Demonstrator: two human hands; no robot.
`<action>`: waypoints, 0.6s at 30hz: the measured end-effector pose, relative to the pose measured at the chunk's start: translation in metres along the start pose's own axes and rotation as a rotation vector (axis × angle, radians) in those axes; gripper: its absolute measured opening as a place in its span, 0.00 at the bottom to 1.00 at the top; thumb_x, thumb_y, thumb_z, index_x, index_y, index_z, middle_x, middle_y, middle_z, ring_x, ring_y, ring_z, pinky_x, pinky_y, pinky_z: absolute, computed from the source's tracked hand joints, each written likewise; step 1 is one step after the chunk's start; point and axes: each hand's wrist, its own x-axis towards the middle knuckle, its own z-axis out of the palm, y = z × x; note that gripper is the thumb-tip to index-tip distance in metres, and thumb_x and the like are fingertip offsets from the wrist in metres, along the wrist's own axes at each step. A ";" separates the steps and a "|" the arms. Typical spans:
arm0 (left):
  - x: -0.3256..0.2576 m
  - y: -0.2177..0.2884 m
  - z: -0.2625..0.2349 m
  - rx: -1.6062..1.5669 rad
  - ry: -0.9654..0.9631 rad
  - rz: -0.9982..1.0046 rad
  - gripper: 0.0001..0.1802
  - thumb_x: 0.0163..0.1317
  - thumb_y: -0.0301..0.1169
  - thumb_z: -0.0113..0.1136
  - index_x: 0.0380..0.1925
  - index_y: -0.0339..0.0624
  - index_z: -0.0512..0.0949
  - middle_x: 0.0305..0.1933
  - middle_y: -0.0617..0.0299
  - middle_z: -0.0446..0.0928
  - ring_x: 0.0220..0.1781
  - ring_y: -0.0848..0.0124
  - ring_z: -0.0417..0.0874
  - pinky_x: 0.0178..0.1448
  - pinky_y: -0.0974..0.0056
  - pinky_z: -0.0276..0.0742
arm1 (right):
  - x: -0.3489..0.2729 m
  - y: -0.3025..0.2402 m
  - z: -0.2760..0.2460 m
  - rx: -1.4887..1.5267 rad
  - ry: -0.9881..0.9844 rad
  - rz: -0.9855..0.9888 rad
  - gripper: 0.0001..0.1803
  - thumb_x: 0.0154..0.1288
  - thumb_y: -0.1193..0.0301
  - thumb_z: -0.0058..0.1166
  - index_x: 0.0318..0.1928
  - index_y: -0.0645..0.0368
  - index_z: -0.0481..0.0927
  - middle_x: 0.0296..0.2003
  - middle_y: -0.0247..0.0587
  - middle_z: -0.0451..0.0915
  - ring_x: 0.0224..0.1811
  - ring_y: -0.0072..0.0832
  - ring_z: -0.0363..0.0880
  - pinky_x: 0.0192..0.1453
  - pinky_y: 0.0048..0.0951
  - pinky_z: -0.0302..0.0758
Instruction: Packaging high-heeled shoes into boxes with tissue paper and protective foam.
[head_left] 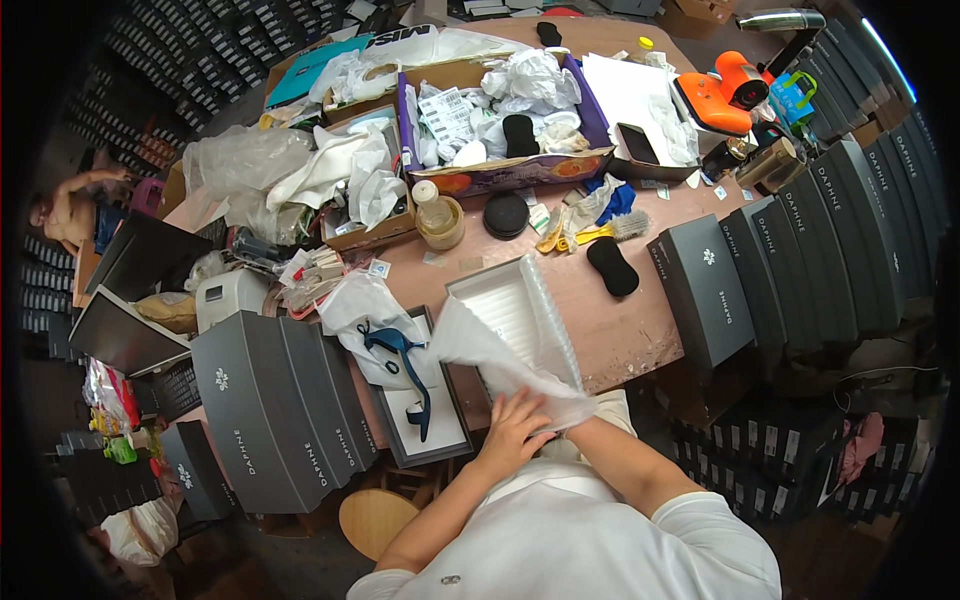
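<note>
My left hand (512,432) lies against the lower edge of a translucent white wrapping sheet (515,375), its fingers spread. My right forearm (625,460) reaches to the same sheet, which covers the right hand, so its fingers are hidden. Under and behind the sheet stands an open shoe box (497,290) with bubble wrap along its right side and a ribbed white bottom. Left of it, a dark blue strappy sandal (405,365) rests partly on white paper (365,310) in another open grey box (455,430).
Grey shoe boxes stand in rows at left (265,410) and right (705,300). Across the table are a purple carton (500,180) of crumpled paper, a glass jar (440,222), a round black tin (506,215), a yellow-handled brush (605,232) and a black pad (612,266). A stool (378,522) stands below.
</note>
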 end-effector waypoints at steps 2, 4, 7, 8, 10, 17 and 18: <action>0.003 -0.010 -0.012 -0.138 0.076 0.004 0.13 0.58 0.33 0.61 0.41 0.40 0.80 0.58 0.49 0.73 0.67 0.47 0.65 0.71 0.43 0.51 | 0.000 -0.006 -0.010 0.046 0.057 0.003 0.24 0.68 0.72 0.49 0.62 0.63 0.66 0.49 0.46 0.77 0.51 0.37 0.77 0.55 0.34 0.74; 0.006 -0.028 -0.024 -0.098 0.290 -0.049 0.15 0.59 0.33 0.60 0.44 0.37 0.79 0.59 0.48 0.72 0.68 0.47 0.63 0.72 0.43 0.50 | -0.005 -0.035 -0.021 -0.148 0.127 -0.008 0.19 0.70 0.74 0.48 0.59 0.65 0.71 0.49 0.44 0.78 0.49 0.32 0.78 0.55 0.30 0.73; 0.044 -0.034 -0.020 0.345 0.149 -0.024 0.15 0.59 0.32 0.58 0.43 0.34 0.78 0.58 0.47 0.73 0.68 0.49 0.64 0.71 0.40 0.48 | -0.038 -0.114 -0.021 -0.070 0.390 -0.152 0.17 0.68 0.76 0.48 0.56 0.67 0.73 0.50 0.46 0.77 0.49 0.31 0.77 0.55 0.28 0.72; 0.061 -0.033 -0.017 0.448 0.067 0.002 0.16 0.58 0.32 0.58 0.43 0.34 0.78 0.57 0.47 0.74 0.68 0.48 0.64 0.71 0.39 0.48 | -0.047 -0.138 -0.017 -0.108 0.343 -0.198 0.18 0.68 0.76 0.47 0.57 0.66 0.71 0.51 0.47 0.77 0.52 0.31 0.76 0.58 0.28 0.71; 0.090 -0.048 -0.010 0.549 -0.362 -0.134 0.15 0.58 0.30 0.57 0.44 0.33 0.77 0.57 0.47 0.73 0.66 0.49 0.67 0.70 0.42 0.53 | -0.042 -0.152 -0.004 -0.210 0.290 -0.261 0.19 0.69 0.74 0.47 0.59 0.66 0.70 0.53 0.48 0.75 0.57 0.31 0.73 0.61 0.30 0.69; 0.019 -0.090 -0.059 0.241 0.647 -0.335 0.25 0.57 0.31 0.60 0.54 0.32 0.69 0.53 0.42 0.72 0.58 0.50 0.73 0.62 0.54 0.68 | -0.001 -0.013 0.023 -0.990 0.080 0.028 0.33 0.66 0.56 0.51 0.63 0.67 0.64 0.60 0.62 0.67 0.64 0.57 0.61 0.67 0.47 0.60; -0.003 -0.101 -0.068 0.442 0.672 -0.438 0.31 0.57 0.35 0.62 0.57 0.32 0.66 0.54 0.41 0.72 0.58 0.50 0.72 0.62 0.54 0.68 | 0.007 -0.013 0.022 -0.959 0.080 0.007 0.33 0.66 0.56 0.51 0.63 0.68 0.64 0.60 0.62 0.67 0.64 0.57 0.61 0.67 0.47 0.60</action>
